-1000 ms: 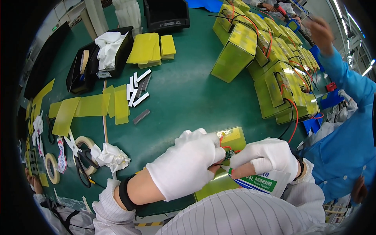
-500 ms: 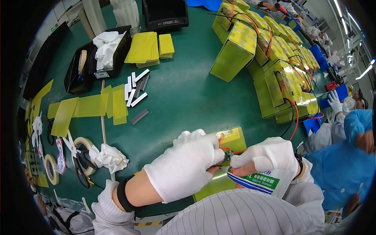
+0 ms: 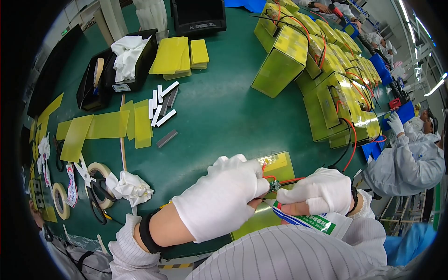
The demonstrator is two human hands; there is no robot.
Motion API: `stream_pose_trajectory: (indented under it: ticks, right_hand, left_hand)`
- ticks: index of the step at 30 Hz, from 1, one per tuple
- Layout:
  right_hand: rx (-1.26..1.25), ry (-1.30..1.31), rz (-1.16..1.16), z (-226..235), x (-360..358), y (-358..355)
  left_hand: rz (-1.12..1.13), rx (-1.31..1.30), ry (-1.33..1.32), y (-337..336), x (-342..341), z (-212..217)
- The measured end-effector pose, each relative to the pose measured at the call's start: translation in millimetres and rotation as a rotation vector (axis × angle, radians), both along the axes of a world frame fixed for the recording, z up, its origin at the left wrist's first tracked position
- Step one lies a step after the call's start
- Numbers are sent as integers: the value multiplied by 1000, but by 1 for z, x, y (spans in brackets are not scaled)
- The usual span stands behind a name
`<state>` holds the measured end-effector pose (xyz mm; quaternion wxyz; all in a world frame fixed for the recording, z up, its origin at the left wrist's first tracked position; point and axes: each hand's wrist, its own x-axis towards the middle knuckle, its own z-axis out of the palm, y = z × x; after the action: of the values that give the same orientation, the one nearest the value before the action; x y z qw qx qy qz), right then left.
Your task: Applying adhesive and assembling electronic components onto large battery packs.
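The yellow pack point(image 3: 285, 165) lies here, partly covered. The gloved left hand point(image 3: 228, 193) curls inward (pinching something? I can't tell). The gloved right hand point(image 3: 322, 191) clamps a white tube point(image 3: 319, 223), lettering across its green panel; it slants below those fingers, long axis running up-left, tip toward the left hand. A tiny green circuit board point(image 3: 275, 185) sits between them.

Pretty clearly a factory assembly shop: long green worktop point(image 3: 214, 116), rows of yellow-wrapped packs point(image 3: 280, 63) trailing red and black leads point(image 3: 355, 137), tape rolls point(image 3: 65, 205) and scissors point(image 3: 84, 174) lying around, co-workers point(image 3: 403, 158) in pale work coats point(image 3: 413, 165), strip lights point(image 3: 435, 87) overhead.
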<state>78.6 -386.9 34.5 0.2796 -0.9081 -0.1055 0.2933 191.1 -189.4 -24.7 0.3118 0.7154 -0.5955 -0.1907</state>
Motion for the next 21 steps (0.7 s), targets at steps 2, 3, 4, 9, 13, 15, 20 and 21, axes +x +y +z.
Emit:
stream_pose_trajectory:
  ticks: [2,3,4,9,13,15,20,21]
  right_hand:
    - [38,-156,78,-11,-8,-10]
    - [80,-313,159,-14,-9,-12]
    - [82,-312,160,-13,-8,-13]
    - [-15,-317,363,6,10,-5]
    - [-140,-409,437,12,14,2]
    - [-112,-487,466,10,14,4]
    - [-36,-463,366,1,7,1]
    - [-23,-430,345,0,6,0]
  left_hand:
    - [-1,-2,-2,0,0,0]
    - [0,0,-5,-1,0,0]
    - [2,0,-4,-1,0,0]
    - [-2,-3,-6,-1,-1,0]
    - [-17,-9,10,-1,0,-1]
    - [-13,-5,32,0,0,-2]
    - [-28,-3,38,0,1,-2]
    - [-30,-1,42,0,1,-2]
